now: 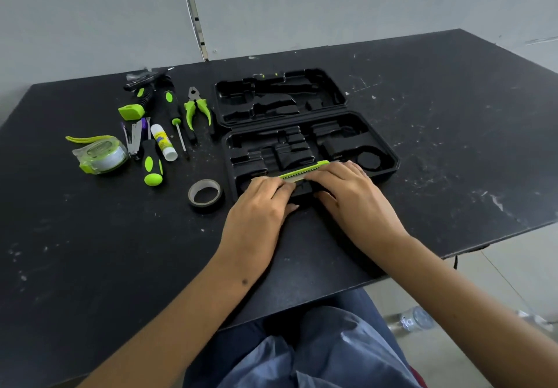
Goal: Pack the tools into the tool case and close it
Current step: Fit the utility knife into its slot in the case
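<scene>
A black tool case lies open on the black table, its lid flat behind the moulded base. A green utility knife lies along the base's front slot. My left hand presses its left end and my right hand presses its right end, fingers laid flat over it. Left of the case lie green-handled pliers, two screwdrivers, a hammer, a tape measure, a stapler-like metal tool and a glue stick.
A roll of dark tape sits just left of the case's front corner. The table's near edge runs above my lap. A plastic bottle lies on the floor at the right. A wall stands behind the table.
</scene>
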